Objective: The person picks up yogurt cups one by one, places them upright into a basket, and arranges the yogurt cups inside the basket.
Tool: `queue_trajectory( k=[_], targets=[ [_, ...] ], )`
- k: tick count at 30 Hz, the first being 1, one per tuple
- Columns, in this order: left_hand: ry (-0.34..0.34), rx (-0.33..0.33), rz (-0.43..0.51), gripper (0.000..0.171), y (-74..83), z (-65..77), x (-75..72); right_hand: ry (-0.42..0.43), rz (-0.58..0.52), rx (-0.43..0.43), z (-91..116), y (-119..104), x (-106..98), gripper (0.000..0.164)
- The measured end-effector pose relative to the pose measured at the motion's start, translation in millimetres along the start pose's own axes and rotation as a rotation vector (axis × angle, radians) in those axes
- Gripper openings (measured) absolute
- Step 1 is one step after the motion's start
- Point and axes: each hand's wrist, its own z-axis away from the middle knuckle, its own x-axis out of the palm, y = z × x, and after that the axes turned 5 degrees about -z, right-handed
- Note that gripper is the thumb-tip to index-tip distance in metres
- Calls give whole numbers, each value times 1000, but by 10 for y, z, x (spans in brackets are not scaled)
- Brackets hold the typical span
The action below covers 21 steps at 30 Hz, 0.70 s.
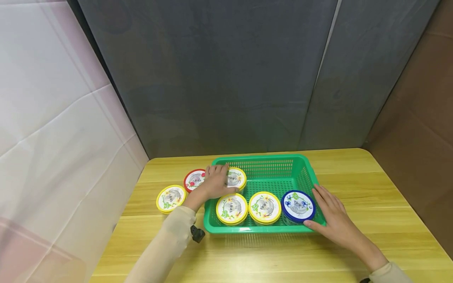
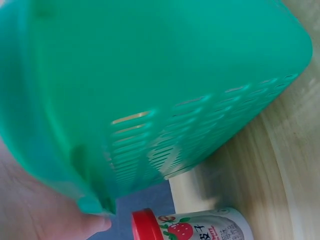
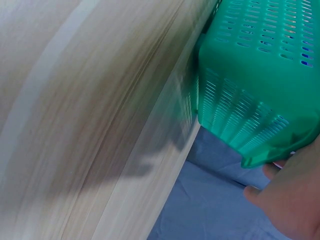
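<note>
A green plastic basket (image 1: 260, 229) holds several round lidded cups. My left hand (image 1: 214, 182) reaches over its left rim, thumb and index finger around a yellow-lidded cup (image 1: 236, 177) in the back left corner. Two more yellow-lidded cups, one at the front left (image 1: 231, 209) and one in the front middle (image 1: 265, 208), stand beside a blue-lidded cup (image 1: 298, 206). At the right rim my right hand (image 1: 332, 214) holds the basket, fingers along the outside and thumb by the blue lid. The left wrist view shows the basket's outer wall (image 2: 165, 65).
Left of the basket stand a red-lidded cup (image 1: 194, 179), with strawberries on its side, and another yellow-lidded cup (image 1: 171, 197). The wooden table (image 1: 361, 188) ends at a dark grey curtain (image 1: 219, 78); a white cloth hangs at left, a brown one at right.
</note>
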Motion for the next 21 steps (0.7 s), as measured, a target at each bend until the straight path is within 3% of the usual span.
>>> queue_trajectory(
  k=[8,16,21],
  targets=[
    [70,-1,44,98,-44,61,-96,2,-3,-1,-2,3,2,98],
    [216,-14,84,104,-159,224,-362,-3,1,5,3,15,11,98],
    [304,-60,80,102,-314,362,-510,1,1,1,2,21,15,98]
  ],
)
